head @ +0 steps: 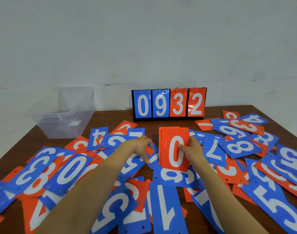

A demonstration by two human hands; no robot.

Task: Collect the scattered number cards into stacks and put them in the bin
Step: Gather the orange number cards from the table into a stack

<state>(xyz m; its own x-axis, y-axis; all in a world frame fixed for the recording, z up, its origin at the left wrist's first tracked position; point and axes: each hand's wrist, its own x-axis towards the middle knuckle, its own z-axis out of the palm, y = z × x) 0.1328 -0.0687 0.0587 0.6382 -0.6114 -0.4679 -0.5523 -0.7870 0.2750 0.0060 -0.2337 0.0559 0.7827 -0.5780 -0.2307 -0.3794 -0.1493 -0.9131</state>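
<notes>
Cards point(271, 196) in blue and red lie scattered across the bottom of the frame, overlapping at all angles, a blue 1 card point(166, 208) nearest the lower centre; most are not yet gathered, so the task looks to be in its early part. Above them, at mid-frame, the right hand point(191, 149) grips a red stack point(174, 149) with a 0 on top, thumb pressed on the face and fingers wrapped behind the right edge. The stack is held nearly upright with its lower edge just above the pile, probably so that further cards can be slid in against it and squared. Just left of the stack, the left hand point(141, 146) curls fingers and thumb round the corner of a single red card point(149, 150), lifting it out from among blue ones. It seems to be picking by colour, to feed the stack beside it. Farther back, at the left of the frame, the clear plastic bin point(63, 122) stands on the corner of the brown table point(110, 115), well apart from both hands; it seems to hold no cards, though its clear walls make this hard to judge. At the centre rear a flip scoreboard point(168, 103) reading 0932 stands against the pale wall point(144, 39).
</notes>
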